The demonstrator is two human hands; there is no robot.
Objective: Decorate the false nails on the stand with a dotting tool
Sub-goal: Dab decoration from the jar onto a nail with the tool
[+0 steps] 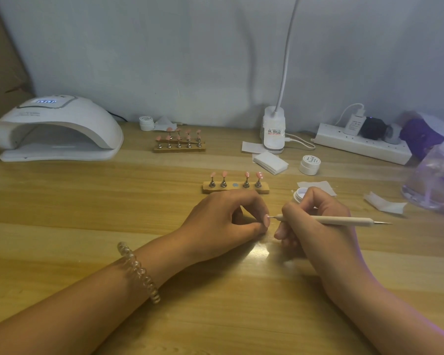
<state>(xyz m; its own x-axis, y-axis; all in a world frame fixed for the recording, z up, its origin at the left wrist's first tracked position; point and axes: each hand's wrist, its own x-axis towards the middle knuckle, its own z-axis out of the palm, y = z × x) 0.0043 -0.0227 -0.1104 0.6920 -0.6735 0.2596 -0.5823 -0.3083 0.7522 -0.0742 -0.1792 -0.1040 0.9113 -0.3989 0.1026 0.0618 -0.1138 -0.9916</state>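
Wood table (87, 201) fills the lower frame. White curing lamp (57, 124) at upper left, display lit. Power strip (362, 147) at upper right against the wall. Left hand (221, 224) at centre, fingers curled, thumb and forefinger pinching a single pink nail (267, 221) at their tips, the nail facing right. Right hand (315, 226) just beside it, fingers clenched round the tool (338, 220) in a pen grip; shaft lies level, far point sticking out right, near tip touching or all but touching the held nail. Stand (230, 190) just above the left knuckles: four pink nails upright on metal pegs, the right two with white dots, middle slot showing only a grey disc. Second stand (179, 149) farther back, centre-left. Open jar (300, 194) directly behind the right hand, partly hidden by it. Capped jar (310, 165) above that.
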